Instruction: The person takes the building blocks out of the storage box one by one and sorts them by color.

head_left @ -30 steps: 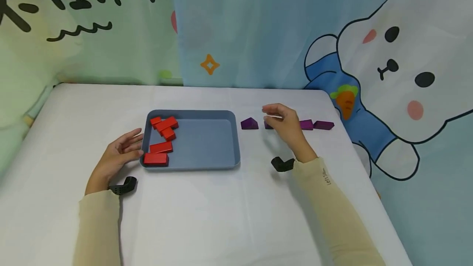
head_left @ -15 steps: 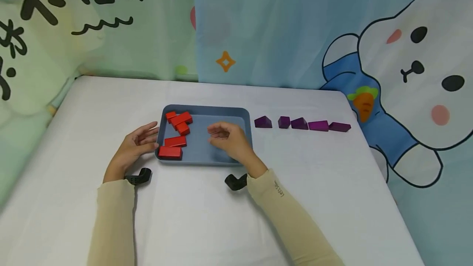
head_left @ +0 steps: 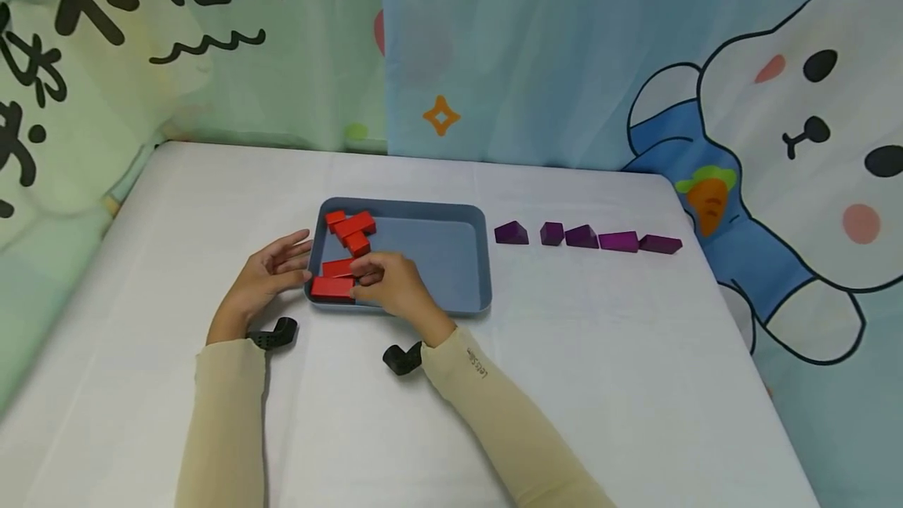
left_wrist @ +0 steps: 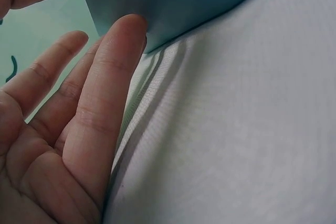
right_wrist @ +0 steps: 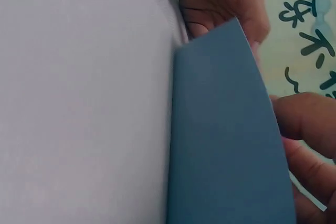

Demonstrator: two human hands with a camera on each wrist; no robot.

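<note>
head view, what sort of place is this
Probably an indoor tabletop set up for a block activity: a white-covered table, a cartoon-print backdrop behind it, and a blue-grey tray holding red blocks.

The head view looks forward and down from above the near side of the shallow blue-grey rectangular tray (head_left: 444, 257), far enough back to take in the white cloth-covered bench (head_left: 578, 367) and the green-and-blue printed curtain (head_left: 522, 45) beyond it. The left wrist view, low and very close, faces the outside of the tray's left end past the bare left grip (head_left: 265, 277). The right wrist view, rolled sideways, skims along the tray's near wall toward that left grip, which it shares with the head view.
</note>
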